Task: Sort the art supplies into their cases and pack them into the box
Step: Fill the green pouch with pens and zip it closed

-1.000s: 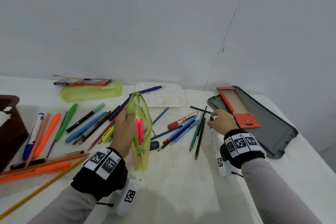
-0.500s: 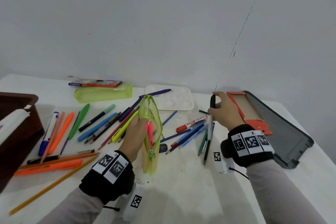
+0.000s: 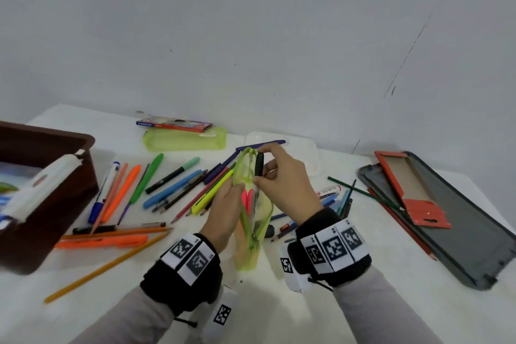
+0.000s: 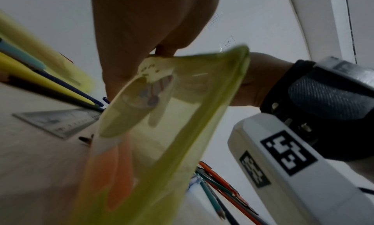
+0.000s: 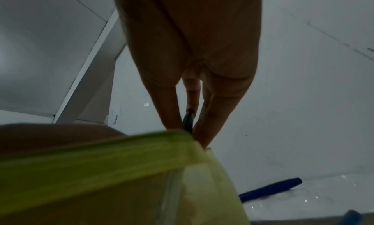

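Note:
An open lime-green zip pouch (image 3: pixel 255 227) stands upright on the white table (image 3: pixel 279 310), with pink markers (image 3: pixel 245 197) showing inside. My left hand (image 3: pixel 223 209) grips its left side, as the left wrist view shows on the pouch (image 4: pixel 182 116). My right hand (image 3: pixel 282 184) pinches a black marker (image 3: pixel 259 167) and holds it upright over the pouch mouth, its lower end inside. In the right wrist view the marker (image 5: pixel 188 121) sits between my fingers above the pouch rim (image 5: pixel 101 156).
Loose pens, markers and pencils (image 3: pixel 173 190) lie left of the pouch, more pencils (image 3: pixel 343 201) to its right. A dark brown box (image 3: pixel 42 204) stands at the left edge. A second green pouch (image 3: pixel 184 138), a paint palette (image 3: pixel 310 153) and an open grey case (image 3: pixel 452 220) lie around.
My right hand lifted the black marker from the pile on the right and carried it left over the pouch, into its mouth. The left hand kept hold of the pouch.

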